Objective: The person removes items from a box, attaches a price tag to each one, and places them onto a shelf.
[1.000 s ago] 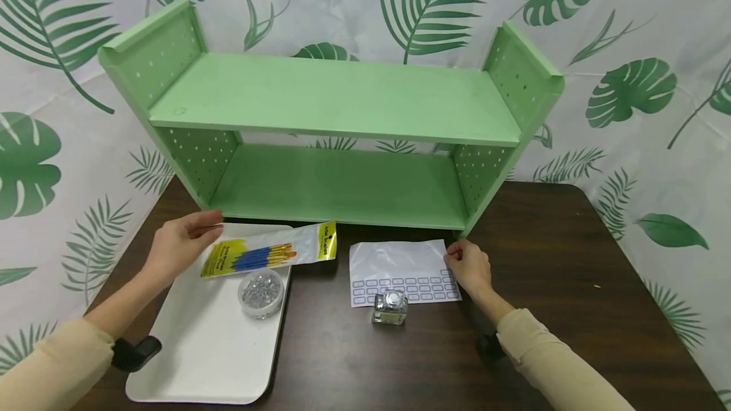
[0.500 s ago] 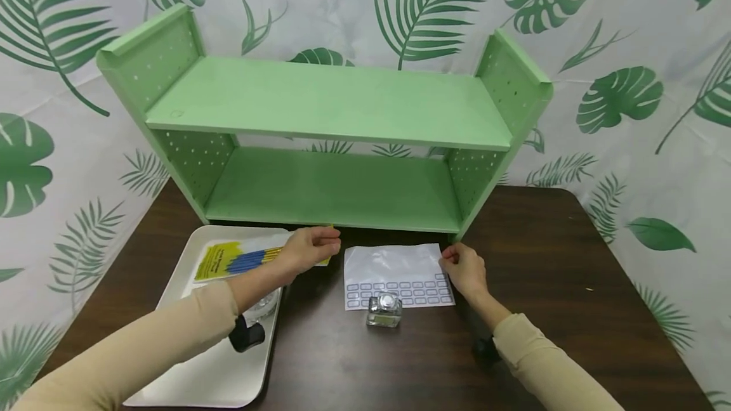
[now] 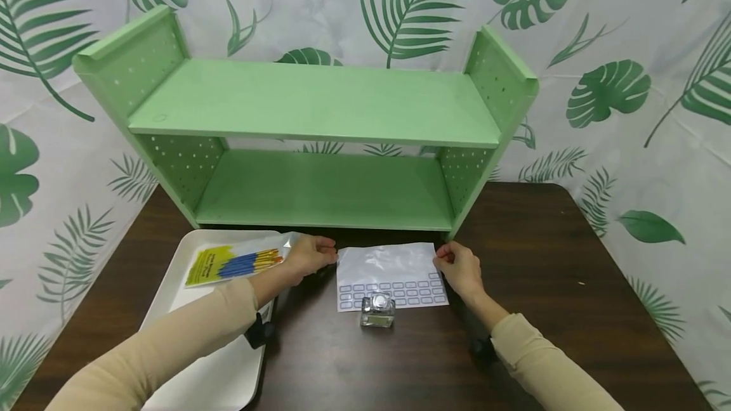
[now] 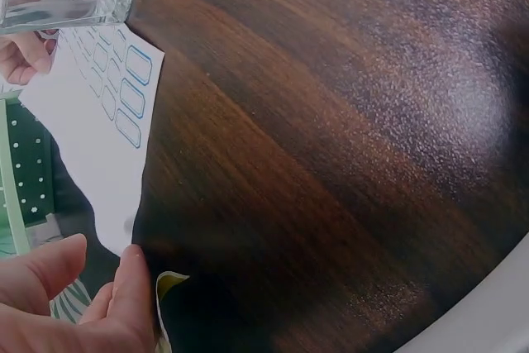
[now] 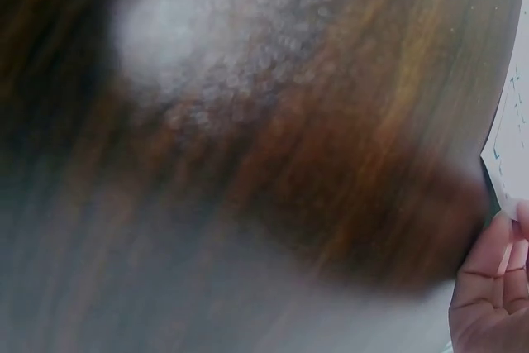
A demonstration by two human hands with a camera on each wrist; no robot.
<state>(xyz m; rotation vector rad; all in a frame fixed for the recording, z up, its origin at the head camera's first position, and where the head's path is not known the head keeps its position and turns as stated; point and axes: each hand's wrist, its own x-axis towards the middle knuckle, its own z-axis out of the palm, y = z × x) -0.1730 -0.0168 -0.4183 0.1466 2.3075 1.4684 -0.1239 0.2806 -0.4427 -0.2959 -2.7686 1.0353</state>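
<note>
Sheet carries blue-outlined labels; brush packet lettering blurs.

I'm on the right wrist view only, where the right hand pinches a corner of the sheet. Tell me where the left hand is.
Observer: The left hand is at the far-left corner of the sheet.
Operator: Name what stands near its front edge.
Observer: A clear glass bottle, hiding part of that edge in the head view.
Operator: Now report what's left of that.
Observer: A brush pack lies on the white tray.
</note>
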